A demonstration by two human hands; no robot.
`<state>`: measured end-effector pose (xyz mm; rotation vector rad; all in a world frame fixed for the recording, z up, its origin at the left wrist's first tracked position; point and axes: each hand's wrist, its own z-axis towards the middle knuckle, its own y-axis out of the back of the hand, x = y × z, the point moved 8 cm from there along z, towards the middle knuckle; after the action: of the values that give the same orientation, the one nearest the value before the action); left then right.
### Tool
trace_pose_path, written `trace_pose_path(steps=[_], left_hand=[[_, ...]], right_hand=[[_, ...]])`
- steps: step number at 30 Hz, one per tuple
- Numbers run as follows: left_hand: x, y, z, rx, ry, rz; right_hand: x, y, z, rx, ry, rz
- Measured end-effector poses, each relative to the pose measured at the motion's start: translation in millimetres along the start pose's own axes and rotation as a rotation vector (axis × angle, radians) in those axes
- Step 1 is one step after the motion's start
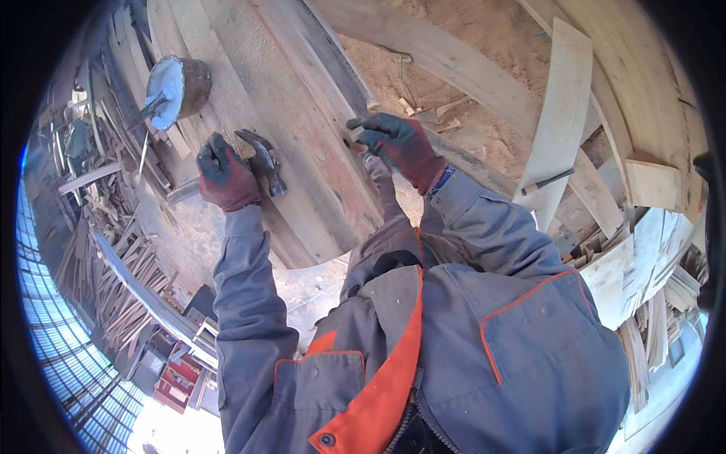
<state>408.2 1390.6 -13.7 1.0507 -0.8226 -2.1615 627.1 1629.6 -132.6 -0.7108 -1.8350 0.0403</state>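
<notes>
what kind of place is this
Most likely a woodworking or carpentry yard. Long pale wooden planks lie across sawdust-covered ground, heaps of thin wood offcuts are piled at the left, and the gloved left hand grips a dark metal claw hammer.

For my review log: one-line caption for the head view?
Left hand grips a steel claw hammer; right hand pinches something small on reddish wooden boards.

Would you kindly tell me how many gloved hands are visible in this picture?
2. The left hand grips a claw hammer over the curved wooden boards. The right hand rests on the boards' edge further right. No other hands show, though some may be hidden.
</notes>
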Motion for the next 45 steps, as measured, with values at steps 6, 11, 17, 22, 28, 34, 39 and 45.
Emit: trace_pose_path(steps=[6,11,17,22,28,34,39,45], left_hand=[[-5.9,9.8,-23.3,0.150,0.730,-0.898],[-125.9,-16.8,-87.2,0.792,1.349,-2.049],[-166.5,-11.8,-104.7,0.711,1.561,-2.250],[-180.4,-4.3,-98.3,0.847,1.524,-2.258],[-183.5,3.7,-103.2,0.883,1.563,-2.189],[-178.3,7.5,-96.6,0.911,1.524,-2.187],[-176.8,8.6,-101.2,0.929,1.445,-2.066],[-180.8,5.9,-110.7,0.952,1.517,-2.019]], right_hand=[[45.9,-8.0,-35.8,0.005,0.036,0.371],[116.5,-39.5,-62.8,0.078,0.441,0.044],[160.9,-51.6,-100.6,-0.057,0.570,-0.221],[182.6,-73.6,-111.7,-0.113,0.792,-0.518],[183.6,-106.0,-111.2,-0.156,0.742,-1.171],[196.5,-123.2,-112.4,-0.100,0.830,-1.127],[189.3,-135.2,-108.8,-0.065,0.803,-1.303],[174.6,-128.4,-102.9,-0.090,0.779,-1.227]])
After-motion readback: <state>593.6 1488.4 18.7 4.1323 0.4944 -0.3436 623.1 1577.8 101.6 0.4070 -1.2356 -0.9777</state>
